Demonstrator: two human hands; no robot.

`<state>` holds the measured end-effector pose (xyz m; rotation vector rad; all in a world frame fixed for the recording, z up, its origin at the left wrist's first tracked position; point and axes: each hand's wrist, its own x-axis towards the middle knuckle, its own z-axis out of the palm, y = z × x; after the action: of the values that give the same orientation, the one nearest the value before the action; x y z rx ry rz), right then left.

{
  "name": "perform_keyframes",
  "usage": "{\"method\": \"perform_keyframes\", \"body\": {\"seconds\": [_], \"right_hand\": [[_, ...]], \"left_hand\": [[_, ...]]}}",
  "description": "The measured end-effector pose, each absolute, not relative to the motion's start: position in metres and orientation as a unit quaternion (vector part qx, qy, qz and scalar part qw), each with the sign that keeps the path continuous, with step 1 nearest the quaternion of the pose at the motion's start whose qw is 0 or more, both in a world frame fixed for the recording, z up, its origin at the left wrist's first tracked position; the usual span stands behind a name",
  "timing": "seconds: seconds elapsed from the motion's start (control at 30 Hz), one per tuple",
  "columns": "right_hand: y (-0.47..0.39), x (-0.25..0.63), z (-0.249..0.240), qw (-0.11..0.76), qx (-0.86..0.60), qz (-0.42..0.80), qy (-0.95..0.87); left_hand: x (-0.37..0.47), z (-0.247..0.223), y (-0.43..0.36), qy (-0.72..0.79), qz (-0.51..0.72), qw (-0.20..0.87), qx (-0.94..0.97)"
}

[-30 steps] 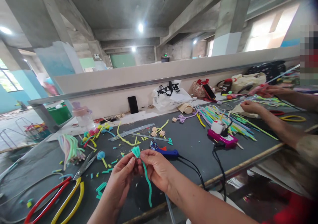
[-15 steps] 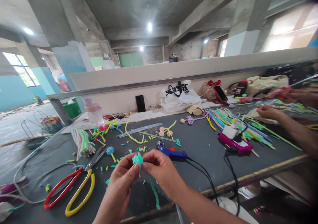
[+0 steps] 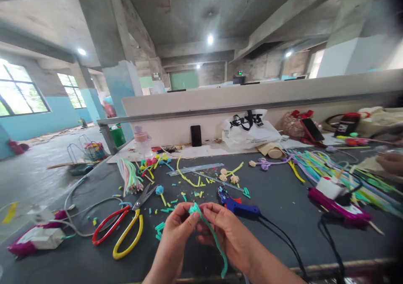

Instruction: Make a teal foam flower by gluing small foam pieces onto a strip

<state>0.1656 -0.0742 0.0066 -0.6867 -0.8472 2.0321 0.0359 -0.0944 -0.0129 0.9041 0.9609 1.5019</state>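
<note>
Near the table's front edge, my left hand (image 3: 180, 227) pinches a teal fuzzy piece (image 3: 194, 209) between thumb and fingers. Beside it, my right hand (image 3: 225, 229) has its fingertips closed on the same piece, where a teal stem (image 3: 218, 244) hangs down across its fingers. Behind my right hand lies a blue glue gun (image 3: 244, 208) with a black cord. Scissors (image 3: 127, 225) with one red and one yellow handle lie partly open left of my left hand. A blue flower with a yellow stem (image 3: 160, 192) rests between them.
Cut teal and yellow bits lie around the hands. Clear sticks (image 3: 197, 168), a bundle of pastel stems (image 3: 128, 175), and a purple power strip (image 3: 338, 206) are on the dark table (image 3: 277, 233). A bottle, phone and white bag (image 3: 247, 128) stand behind. Another person's hand (image 3: 390, 163) shows at right.
The view has swung left, so table items appear further right. The teal piece has turned, its stem now trailing over my right hand's fingers. The other person's arm is mostly out of view.
</note>
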Motion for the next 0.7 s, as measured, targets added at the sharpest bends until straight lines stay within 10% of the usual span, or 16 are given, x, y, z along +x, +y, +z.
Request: {"method": "perform_keyframes", "body": {"seconds": [0.7], "right_hand": [[-0.049,0.176,0.006,0.430,-0.327,0.826,-0.158]], "left_hand": [[-0.021,-0.033,-0.088,0.554,0.621,0.353,0.427]]}}
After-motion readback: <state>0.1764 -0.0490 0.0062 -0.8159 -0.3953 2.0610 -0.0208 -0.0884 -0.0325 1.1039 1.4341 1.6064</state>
